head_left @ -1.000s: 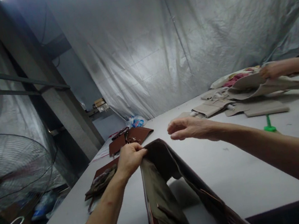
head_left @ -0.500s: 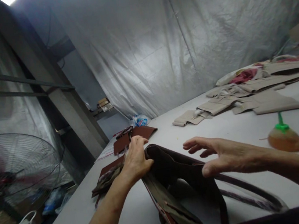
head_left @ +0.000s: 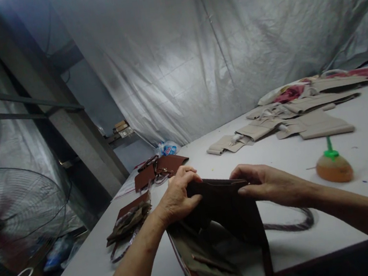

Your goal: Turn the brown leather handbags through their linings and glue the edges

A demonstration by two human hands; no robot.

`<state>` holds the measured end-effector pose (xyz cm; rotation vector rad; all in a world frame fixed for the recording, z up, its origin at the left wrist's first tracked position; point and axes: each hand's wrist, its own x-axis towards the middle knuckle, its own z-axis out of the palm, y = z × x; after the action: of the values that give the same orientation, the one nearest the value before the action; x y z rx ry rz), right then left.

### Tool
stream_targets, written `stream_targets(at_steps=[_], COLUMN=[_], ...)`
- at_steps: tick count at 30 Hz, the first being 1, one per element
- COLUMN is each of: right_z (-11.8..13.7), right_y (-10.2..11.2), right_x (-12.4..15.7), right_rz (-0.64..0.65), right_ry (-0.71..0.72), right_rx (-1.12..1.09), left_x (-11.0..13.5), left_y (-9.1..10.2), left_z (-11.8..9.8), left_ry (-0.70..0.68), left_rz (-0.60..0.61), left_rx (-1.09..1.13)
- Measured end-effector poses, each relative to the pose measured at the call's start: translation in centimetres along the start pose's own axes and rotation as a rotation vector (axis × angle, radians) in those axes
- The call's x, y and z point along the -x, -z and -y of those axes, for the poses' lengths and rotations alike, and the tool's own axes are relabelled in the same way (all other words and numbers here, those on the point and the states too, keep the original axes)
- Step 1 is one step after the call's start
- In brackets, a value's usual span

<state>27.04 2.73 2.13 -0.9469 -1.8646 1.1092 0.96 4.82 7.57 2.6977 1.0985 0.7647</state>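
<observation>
Two hands nearly closed, left hand (head_left: 176, 198) and right hand (head_left: 275, 184) pinching a dark bag (head_left: 229, 202) by its rim

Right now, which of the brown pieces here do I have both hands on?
The nearest: the open dark bag, its rim held by your left hand and right hand. The other brown pieces lie untouched, farther left.

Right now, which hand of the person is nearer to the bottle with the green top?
The right hand: it holds the edge of the dark bag, left of the bottle in view. The left hand, on the same bag, is farther left.
</observation>
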Motion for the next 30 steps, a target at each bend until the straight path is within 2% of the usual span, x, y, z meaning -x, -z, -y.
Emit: stream_targets(at_steps=[6, 14, 19, 25, 30], right_z=[-0.3, -0.2, -1.2, -2.6, -1.5], right_y=[-0.2, -0.4, -0.1, 0.6, -1.1], right_x=[0.0, 0.3, -0.8, -3.0, -3.2], right_rz=[0.037, 0.034, -0.085, -0.233, -0.371], right_ry=[0.001, 0.007, 0.007, 0.043, 0.118], right_rx=[-0.087, -0.041, -0.03, 0.02, 0.143], left_x=[-0.3, 0.4, 0.4, -0.2, -0.6], left_y=[-0.2, 0.1, 0.1, -0.2, -0.4], left_z=[-0.1, 0.1, 0.2, -0.2, -0.3], left_ry=[0.044, 0.077, 0.129, 0.236, 0.277], left_rz=[-0.02, -0.023, -0.051, -0.075, -0.098], left_rx=[-0.035, -0.04, -0.054, -0.206, -0.277])
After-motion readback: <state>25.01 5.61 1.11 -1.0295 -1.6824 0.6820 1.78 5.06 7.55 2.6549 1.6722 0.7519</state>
